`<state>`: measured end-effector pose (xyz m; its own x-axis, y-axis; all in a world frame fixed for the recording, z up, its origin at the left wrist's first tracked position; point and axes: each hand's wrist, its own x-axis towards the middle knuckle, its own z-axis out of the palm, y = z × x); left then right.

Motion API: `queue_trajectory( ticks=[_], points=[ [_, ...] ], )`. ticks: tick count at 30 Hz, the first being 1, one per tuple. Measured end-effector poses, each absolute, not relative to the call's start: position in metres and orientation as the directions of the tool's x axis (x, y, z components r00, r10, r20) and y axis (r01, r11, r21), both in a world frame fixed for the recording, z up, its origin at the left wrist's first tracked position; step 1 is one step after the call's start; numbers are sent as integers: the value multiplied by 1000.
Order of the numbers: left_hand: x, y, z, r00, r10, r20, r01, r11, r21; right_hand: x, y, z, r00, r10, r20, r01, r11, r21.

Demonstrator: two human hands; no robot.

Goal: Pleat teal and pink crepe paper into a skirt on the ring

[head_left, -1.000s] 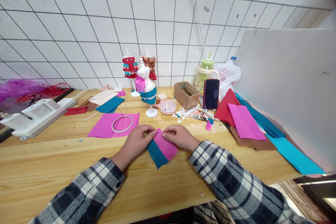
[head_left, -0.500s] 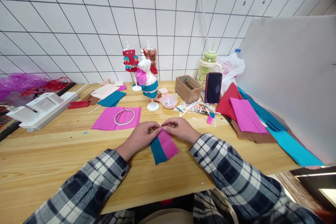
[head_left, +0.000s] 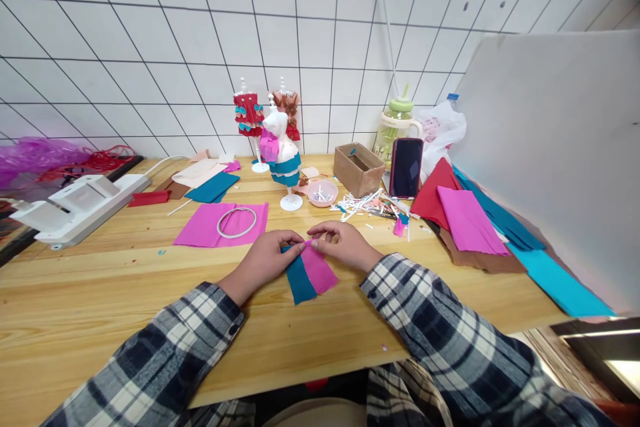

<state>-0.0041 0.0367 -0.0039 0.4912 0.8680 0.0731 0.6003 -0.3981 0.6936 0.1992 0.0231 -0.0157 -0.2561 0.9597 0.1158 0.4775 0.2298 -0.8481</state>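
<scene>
Between my hands hangs a piece of crepe paper (head_left: 319, 269), magenta on the right with a teal strip (head_left: 301, 280) along its left side. My left hand (head_left: 267, 260) pinches its gathered top edge from the left, thumb and fingertips closed. From the right, my right hand (head_left: 345, 243) pinches the same edge, its fingertips almost touching the left thumb. The lower end of the piece fans out just over the wooden table. Beyond my hands stands a small white dress form (head_left: 277, 125) wearing magenta, pale and teal paper.
Behind it stand two more dressed forms, one in red (head_left: 247, 113). A magenta sheet (head_left: 195, 227) carries a white ring (head_left: 220, 227). A pink dish (head_left: 323, 203), cardboard box (head_left: 357, 180), paper-stick pile and phone (head_left: 406, 168) are ahead; folded papers (head_left: 470, 220) lie right, a power strip (head_left: 90, 213) left.
The lower end of the two-coloured piece has lifted slightly and drawn a little closer to my hands. Both hands keep their pinch with hardly any shift.
</scene>
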Motion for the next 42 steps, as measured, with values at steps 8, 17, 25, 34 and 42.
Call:
queue_trajectory(
  ticks=[8,17,25,34,42],
  points=[
    [-5,38,-6,539,826,164,646,-531,548,202,30,-21,-287,934,212,669,353,-654],
    [-5,42,-7,598,776,203,705,-629,328,215,33,-21,-320,937,140,658,326,-679],
    [-6,42,-9,625,751,213,692,-659,296,216,32,-19,-378,915,139,706,382,-596],
    [-4,41,-7,618,754,222,692,-656,303,210,29,-17,-311,945,99,772,312,-554],
    [-6,43,-11,582,784,215,687,-616,386,214,31,-21,-320,938,129,706,327,-628]
  ],
)
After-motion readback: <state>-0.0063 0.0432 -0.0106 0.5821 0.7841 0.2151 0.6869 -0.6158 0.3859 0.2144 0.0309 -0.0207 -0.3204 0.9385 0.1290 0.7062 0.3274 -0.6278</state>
